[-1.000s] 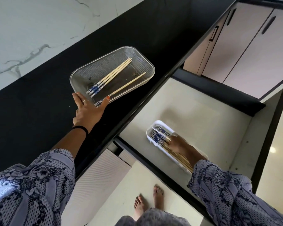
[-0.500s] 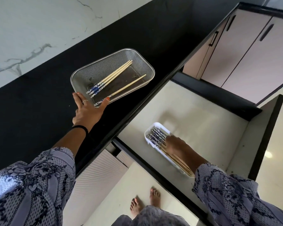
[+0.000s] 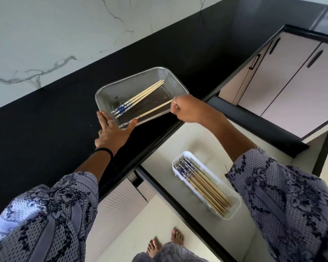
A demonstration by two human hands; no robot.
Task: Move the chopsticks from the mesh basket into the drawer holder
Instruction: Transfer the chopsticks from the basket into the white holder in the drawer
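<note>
A silver mesh basket point(image 3: 140, 78) sits on the black counter near its front edge. Inside lie three wooden chopsticks with blue patterned ends point(image 3: 140, 95) side by side, and a single chopstick point(image 3: 151, 111) nearer the front wall. My left hand point(image 3: 112, 131) rests against the basket's near left corner, thumb on its rim. My right hand point(image 3: 186, 108) is at the basket's right end, fingers pinched on the tip of the single chopstick. Below, in the open drawer, a white holder point(image 3: 233, 208) contains several chopsticks point(image 3: 203, 182).
The black counter point(image 3: 45, 133) runs along a white marble wall. The open drawer point(image 3: 178, 140) juts out under the counter edge, its dark side panel on the right. Pink cabinet doors point(image 3: 292, 72) with black handles stand beyond. Bare feet point(image 3: 165, 242) on the pale floor.
My right hand left the holder in the drawer and rose to the basket's right end, closing on the single chopstick's tip. My left hand stayed on the basket.
</note>
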